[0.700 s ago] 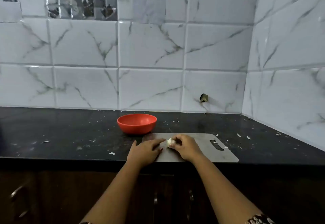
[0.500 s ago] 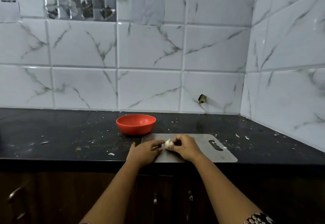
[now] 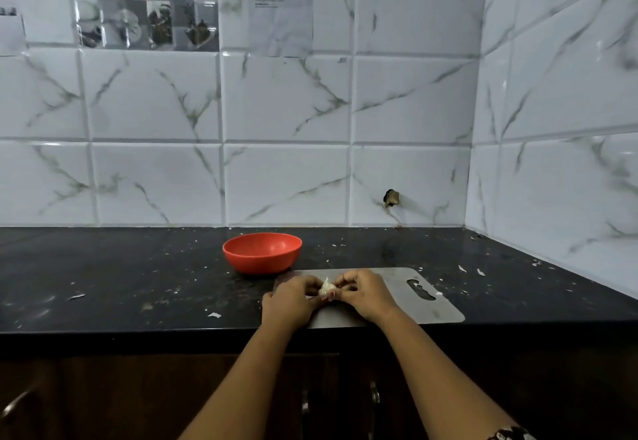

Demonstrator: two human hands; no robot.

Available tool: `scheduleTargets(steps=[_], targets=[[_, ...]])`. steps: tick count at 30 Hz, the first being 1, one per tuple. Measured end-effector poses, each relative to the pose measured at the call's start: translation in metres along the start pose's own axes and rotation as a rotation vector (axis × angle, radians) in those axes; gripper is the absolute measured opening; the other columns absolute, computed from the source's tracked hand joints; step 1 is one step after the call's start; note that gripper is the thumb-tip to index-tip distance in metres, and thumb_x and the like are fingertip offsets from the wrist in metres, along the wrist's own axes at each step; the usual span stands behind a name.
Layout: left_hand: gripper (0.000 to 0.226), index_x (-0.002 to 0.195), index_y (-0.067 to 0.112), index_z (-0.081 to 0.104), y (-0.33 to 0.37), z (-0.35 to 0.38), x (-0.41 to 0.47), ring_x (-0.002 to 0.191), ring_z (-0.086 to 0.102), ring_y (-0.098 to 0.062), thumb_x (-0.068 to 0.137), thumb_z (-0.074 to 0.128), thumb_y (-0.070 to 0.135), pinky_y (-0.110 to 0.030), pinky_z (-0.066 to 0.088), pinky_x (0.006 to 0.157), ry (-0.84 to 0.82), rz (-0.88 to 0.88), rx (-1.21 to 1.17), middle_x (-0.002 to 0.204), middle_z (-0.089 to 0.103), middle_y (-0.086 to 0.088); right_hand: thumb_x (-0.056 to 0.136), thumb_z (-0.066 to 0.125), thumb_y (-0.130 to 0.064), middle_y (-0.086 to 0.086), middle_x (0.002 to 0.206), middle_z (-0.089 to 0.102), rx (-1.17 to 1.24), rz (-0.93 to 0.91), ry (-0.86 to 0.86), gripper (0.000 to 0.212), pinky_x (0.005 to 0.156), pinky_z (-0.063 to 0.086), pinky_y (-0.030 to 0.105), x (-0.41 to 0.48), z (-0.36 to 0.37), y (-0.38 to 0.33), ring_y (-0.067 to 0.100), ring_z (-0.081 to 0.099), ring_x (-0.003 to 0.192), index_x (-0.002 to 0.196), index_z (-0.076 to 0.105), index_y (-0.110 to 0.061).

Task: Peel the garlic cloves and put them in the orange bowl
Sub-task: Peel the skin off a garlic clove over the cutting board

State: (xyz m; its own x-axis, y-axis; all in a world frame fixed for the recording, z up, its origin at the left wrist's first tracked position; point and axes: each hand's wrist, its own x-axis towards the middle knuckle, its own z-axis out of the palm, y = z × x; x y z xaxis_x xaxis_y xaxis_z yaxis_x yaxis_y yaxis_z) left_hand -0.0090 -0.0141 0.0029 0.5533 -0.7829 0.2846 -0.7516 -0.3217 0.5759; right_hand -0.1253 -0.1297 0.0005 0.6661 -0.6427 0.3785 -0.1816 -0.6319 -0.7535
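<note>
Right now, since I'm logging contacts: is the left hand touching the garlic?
Touching. In the head view the left hand pinches the garlic from one side, the right hand from the other.

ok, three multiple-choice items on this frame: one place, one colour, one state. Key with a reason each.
1. Where does the orange bowl stand?
A) on the counter, behind the left end of the cutting board
B) on the cutting board
C) in the right corner

2. What colour is the counter?
A) white
B) black
C) green

3. What state is the garlic in?
A) lying in the bowl
B) loose on the counter
C) gripped between both hands

Key: 1 A, it sits on bare counter past the board; 2 B, the speckled top is black; 3 C, left hand and right hand both pinch it over the board.
</note>
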Motion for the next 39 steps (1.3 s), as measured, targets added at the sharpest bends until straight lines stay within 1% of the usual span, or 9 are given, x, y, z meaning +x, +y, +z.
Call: scheduleTargets(steps=[5, 9, 14, 20, 26, 30, 34, 36, 39], targets=[[0.022, 0.098, 0.042, 0.065, 0.001, 0.000, 0.002, 0.106, 0.059, 0.000, 0.078, 0.067, 0.051, -0.038, 0.041, 0.097, -0.013, -0.023, -0.049, 0.103, 0.068, 0.021, 0.080, 0.076, -0.014, 0.013, 0.087, 0.073, -0.034, 0.003, 0.005, 0.015, 0.066, 0.044, 0.015, -0.001, -0.001, 0.000, 0.009, 0.059, 0.070, 0.092, 0.074, -0.007], [0.023, 0.097, 0.039, 0.067, 0.002, 0.000, 0.004, 0.100, 0.060, 0.000, 0.076, 0.070, 0.049, -0.032, 0.044, 0.091, -0.011, -0.053, -0.072, 0.100, 0.069, 0.020, 0.081, 0.075, -0.015, 0.015, 0.085, 0.072, -0.006, 0.042, -0.015, 0.011, 0.071, 0.047, 0.023, 0.000, -0.002, -0.003, 0.010, 0.059, 0.071, 0.089, 0.074, -0.008], [0.023, 0.090, 0.037, 0.069, 0.006, 0.002, 0.013, 0.092, 0.062, 0.004, 0.071, 0.076, 0.047, -0.029, 0.047, 0.090, -0.060, -0.051, -0.133, 0.093, 0.070, 0.020, 0.087, 0.069, -0.017, 0.002, 0.076, 0.069, 0.005, 0.072, -0.029, 0.009, 0.067, 0.045, 0.021, 0.006, -0.014, -0.001, 0.008, 0.058, 0.069, 0.086, 0.076, -0.011], [0.016, 0.090, 0.032, 0.071, 0.010, 0.007, 0.019, 0.073, 0.056, 0.010, 0.075, 0.075, 0.037, -0.013, 0.037, 0.062, -0.024, -0.024, -0.174, 0.082, 0.068, 0.016, 0.082, 0.071, -0.002, 0.005, 0.094, 0.072, 0.135, 0.100, -0.056, 0.017, 0.076, 0.053, 0.019, 0.006, -0.018, 0.011, 0.012, 0.065, 0.084, 0.097, 0.074, -0.007], [0.016, 0.085, 0.036, 0.070, 0.005, 0.012, 0.023, 0.082, 0.061, 0.009, 0.073, 0.074, 0.044, -0.019, 0.042, 0.071, -0.021, -0.042, -0.165, 0.083, 0.070, 0.022, 0.085, 0.067, -0.001, 0.008, 0.088, 0.074, 0.207, 0.084, -0.020, 0.013, 0.068, 0.052, 0.015, 0.009, -0.019, 0.017, 0.010, 0.065, 0.075, 0.092, 0.075, -0.008], [0.008, 0.080, 0.042, 0.068, 0.001, 0.015, 0.025, 0.086, 0.061, 0.010, 0.074, 0.074, 0.044, -0.027, 0.045, 0.085, -0.034, -0.030, -0.181, 0.082, 0.069, 0.024, 0.091, 0.050, 0.008, 0.006, 0.082, 0.065, 0.434, 0.154, 0.033, 0.032, 0.079, 0.059, 0.029, 0.009, -0.020, 0.020, 0.016, 0.064, 0.080, 0.084, 0.073, -0.013], [0.012, 0.083, 0.040, 0.068, 0.002, 0.015, 0.023, 0.089, 0.060, 0.010, 0.074, 0.075, 0.042, -0.027, 0.042, 0.087, -0.036, -0.025, -0.201, 0.086, 0.070, 0.022, 0.088, 0.043, 0.009, 0.008, 0.088, 0.068, 0.271, 0.148, -0.023, 0.038, 0.070, 0.055, 0.021, 0.008, -0.018, 0.016, 0.011, 0.062, 0.076, 0.085, 0.073, -0.014], [0.011, 0.082, 0.042, 0.067, 0.002, 0.015, 0.023, 0.089, 0.061, 0.009, 0.074, 0.075, 0.042, -0.030, 0.044, 0.091, -0.041, -0.022, -0.222, 0.085, 0.070, 0.023, 0.088, 0.046, 0.002, 0.002, 0.078, 0.069, 0.193, 0.140, -0.065, 0.032, 0.064, 0.048, 0.014, 0.007, -0.019, 0.013, 0.007, 0.059, 0.067, 0.085, 0.073, -0.014], [0.011, 0.081, 0.046, 0.065, -0.001, 0.015, 0.023, 0.090, 0.062, 0.009, 0.074, 0.073, 0.044, -0.033, 0.044, 0.093, -0.044, -0.011, -0.222, 0.085, 0.070, 0.024, 0.093, 0.054, -0.013, -0.006, 0.065, 0.064, 0.092, 0.086, -0.106, 0.024, 0.072, 0.044, 0.024, 0.006, -0.022, 0.014, 0.010, 0.060, 0.071, 0.079, 0.073, -0.017]])
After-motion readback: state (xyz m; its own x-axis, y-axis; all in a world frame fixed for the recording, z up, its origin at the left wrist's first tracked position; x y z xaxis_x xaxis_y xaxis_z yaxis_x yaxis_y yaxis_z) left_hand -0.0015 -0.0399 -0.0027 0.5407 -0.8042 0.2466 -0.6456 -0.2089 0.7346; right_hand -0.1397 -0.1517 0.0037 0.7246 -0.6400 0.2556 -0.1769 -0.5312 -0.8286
